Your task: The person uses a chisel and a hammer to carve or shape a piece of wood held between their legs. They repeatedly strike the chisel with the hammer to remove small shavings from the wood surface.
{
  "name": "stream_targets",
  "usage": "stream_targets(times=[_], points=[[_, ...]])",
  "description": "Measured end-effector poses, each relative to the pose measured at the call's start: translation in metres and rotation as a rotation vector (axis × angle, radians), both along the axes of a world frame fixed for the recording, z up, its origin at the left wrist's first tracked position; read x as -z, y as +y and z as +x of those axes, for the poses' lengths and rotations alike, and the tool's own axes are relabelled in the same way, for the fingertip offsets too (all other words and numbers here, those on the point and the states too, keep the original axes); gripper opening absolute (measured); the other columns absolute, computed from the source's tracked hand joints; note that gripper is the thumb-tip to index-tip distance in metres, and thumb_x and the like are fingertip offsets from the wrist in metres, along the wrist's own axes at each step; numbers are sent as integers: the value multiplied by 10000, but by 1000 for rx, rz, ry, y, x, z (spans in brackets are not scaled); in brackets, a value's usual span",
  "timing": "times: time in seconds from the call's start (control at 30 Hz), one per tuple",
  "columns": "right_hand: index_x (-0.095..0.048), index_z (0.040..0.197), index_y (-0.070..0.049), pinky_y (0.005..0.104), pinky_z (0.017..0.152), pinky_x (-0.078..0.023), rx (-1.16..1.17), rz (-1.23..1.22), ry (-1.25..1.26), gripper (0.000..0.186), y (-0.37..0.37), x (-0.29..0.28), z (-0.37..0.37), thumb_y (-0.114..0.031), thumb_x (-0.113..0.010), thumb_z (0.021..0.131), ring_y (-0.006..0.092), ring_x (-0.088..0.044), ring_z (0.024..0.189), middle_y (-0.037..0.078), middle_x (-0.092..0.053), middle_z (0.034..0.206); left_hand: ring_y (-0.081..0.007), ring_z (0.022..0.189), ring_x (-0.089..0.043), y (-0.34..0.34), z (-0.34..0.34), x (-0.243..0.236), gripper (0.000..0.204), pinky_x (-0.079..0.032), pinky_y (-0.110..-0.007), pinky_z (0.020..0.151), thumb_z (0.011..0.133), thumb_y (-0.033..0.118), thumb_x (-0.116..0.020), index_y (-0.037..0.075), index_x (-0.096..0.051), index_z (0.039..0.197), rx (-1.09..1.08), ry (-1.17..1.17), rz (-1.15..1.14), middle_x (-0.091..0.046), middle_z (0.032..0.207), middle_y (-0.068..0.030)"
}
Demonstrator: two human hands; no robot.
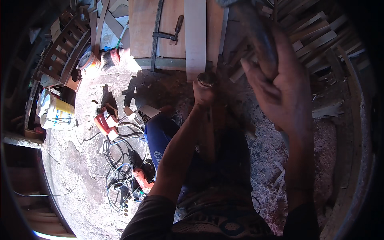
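Note:
My right hand is raised close to the camera, fingers wrapped round the dark handle of a hammer; its grey head is cut off by the upper edge. Lower down, my left hand is a fist at the near end of a long pale board. A dark, roundish top of something pokes out of that fist; shadow hides what it is. Beyond the hand, the board lies over a wide wooden panel. A bar clamp lies along the panel, left of the board.
Power tools, one red and white and one orange drill, lie among tangled cables on the floor at left. A white and yellow bucket stands farther left. Wood offcuts are piled at the far right, shavings below.

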State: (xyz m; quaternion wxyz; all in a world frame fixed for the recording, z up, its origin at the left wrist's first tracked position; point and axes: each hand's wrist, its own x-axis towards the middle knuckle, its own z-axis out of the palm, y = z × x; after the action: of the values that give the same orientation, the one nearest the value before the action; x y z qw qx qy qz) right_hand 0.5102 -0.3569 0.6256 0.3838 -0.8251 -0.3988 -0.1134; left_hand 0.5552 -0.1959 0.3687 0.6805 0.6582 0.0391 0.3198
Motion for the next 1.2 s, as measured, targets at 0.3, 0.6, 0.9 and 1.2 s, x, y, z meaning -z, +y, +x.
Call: stream_targets(times=[0.3,0.6,0.9,1.2], points=[[-371,1424,-56,522,709,-534,-9,-488,41,622,-22,114,5,-45,-606,848,427,-676,838,254,-657,884,-138,870,-636,-14,3,-10,201,-510,-317,751,784,97,-705,42,-686,977,-12,-290,179,-688,949,-56],[-398,1433,-65,411,624,-514,-20,-130,-37,631,-1,23,2,-27,-661,860,284,-686,708,170,-633,796,-109,791,-660,4,25,12,149,-521,-286,695,802,115,-726,25,-705,920,4,-26,-17,-719,860,-46],[-391,1385,-69,547,714,-522,-24,-563,-55,599,-12,98,22,-37,-621,832,443,-667,809,244,-666,871,-124,924,-650,-7,14,20,191,-522,-301,806,798,81,-740,15,-697,972,129,-201,-166,-709,1014,-44],[-431,1340,-40,473,704,-551,-53,-187,51,546,-13,54,3,-38,-657,843,404,-686,834,230,-670,902,-127,842,-662,9,27,4,203,-525,-305,747,805,162,-722,50,-701,973,77,-8,130,-709,921,-63]])
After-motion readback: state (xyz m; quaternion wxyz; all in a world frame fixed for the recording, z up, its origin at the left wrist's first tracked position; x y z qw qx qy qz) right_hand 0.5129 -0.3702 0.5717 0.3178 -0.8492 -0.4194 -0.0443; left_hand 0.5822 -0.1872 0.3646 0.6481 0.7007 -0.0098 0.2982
